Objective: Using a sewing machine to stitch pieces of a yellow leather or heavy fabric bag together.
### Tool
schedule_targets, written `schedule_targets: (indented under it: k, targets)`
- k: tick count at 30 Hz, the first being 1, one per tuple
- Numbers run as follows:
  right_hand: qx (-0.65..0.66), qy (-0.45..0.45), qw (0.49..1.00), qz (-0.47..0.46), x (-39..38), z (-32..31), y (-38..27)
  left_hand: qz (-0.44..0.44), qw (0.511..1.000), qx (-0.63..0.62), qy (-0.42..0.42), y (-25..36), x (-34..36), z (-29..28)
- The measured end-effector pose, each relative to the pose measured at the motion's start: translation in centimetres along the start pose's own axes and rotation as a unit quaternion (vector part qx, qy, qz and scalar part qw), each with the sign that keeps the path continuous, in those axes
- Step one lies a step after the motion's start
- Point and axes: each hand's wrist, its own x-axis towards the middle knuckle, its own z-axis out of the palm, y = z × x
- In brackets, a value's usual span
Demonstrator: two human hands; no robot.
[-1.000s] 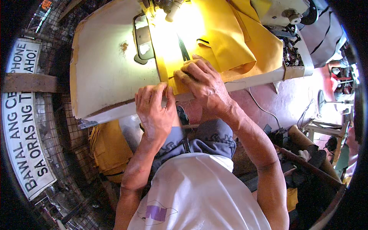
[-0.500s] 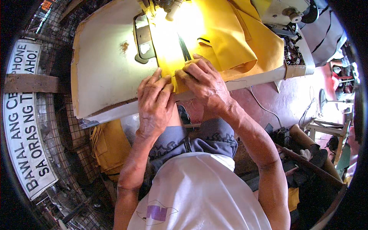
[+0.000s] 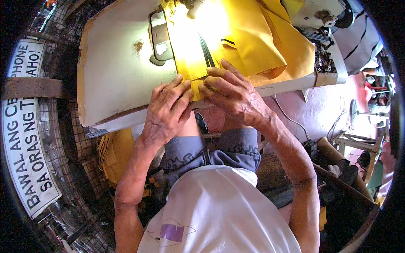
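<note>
Yellow fabric [image 3: 261,55] lies folded over the white sewing table [image 3: 112,80], its near end reaching the front edge. Both my hands work at that near end. My left hand [image 3: 166,109] has bent fingers closed on the fabric's left corner. To its right, my right hand [image 3: 240,97] pinches the same end, thumb side under and fingertips on top. Narrow black strips [image 3: 205,49] run along the fabric from my right fingertips toward the bright lamp glare. A sewing machine part [image 3: 193,9] shows in that glare; its needle area is washed out.
Left of the fabric, a metal plate [image 3: 160,40] is set into the tabletop. Another machine [image 3: 318,12] stands at the far right. Yellow cloth pieces [image 3: 118,156] hang low at my left. A wire-mesh wall carries a white sign [image 3: 29,126]. A cable [image 3: 291,118] trails across the floor.
My right hand has shifted slightly right and toward me, its fingers a little more spread. My left forearm has swung outward. The fabric end stays at the table's edge.
</note>
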Motion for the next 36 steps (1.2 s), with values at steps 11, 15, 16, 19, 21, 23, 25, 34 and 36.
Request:
schedule_targets:
  k: [11,15,16,19,21,23,25,34,36]
  targets:
    - [-0.038,0.043,0.997,-0.048,0.1,1.1,-0.7,-0.010,0.998,0.022,0.057,0.5,1.4,0.8]
    - [-0.037,0.029,0.998,-0.041,0.1,1.0,-0.7,-0.007,0.998,0.030,0.046,0.2,1.9,0.6]
    - [-0.020,0.023,0.999,-0.024,0.1,0.9,-0.9,-0.005,0.998,0.030,0.047,0.0,2.1,0.3]
    - [-0.035,0.074,0.996,0.039,0.0,0.7,-2.4,0.013,1.000,0.014,0.023,-0.6,3.1,-0.9]
    - [-0.049,0.162,0.986,-0.009,-0.5,1.0,-4.6,0.030,0.999,-0.011,0.013,-1.5,4.6,-1.8]
    - [-0.002,0.109,0.993,-0.038,-0.6,1.9,-6.6,-0.047,0.992,-0.088,-0.077,-2.0,5.9,-3.0]
    - [0.007,0.068,0.997,-0.040,0.1,3.3,-7.3,-0.055,0.978,-0.142,-0.141,-3.3,8.3,-4.3]
    - [-0.081,0.161,0.943,0.279,4.4,5.2,-4.2,-0.072,0.931,-0.199,-0.298,-5.3,15.1,-7.6]
    - [-0.106,0.184,0.939,0.270,4.6,4.9,-3.2,-0.080,0.927,-0.250,-0.268,-5.2,15.1,-8.1]
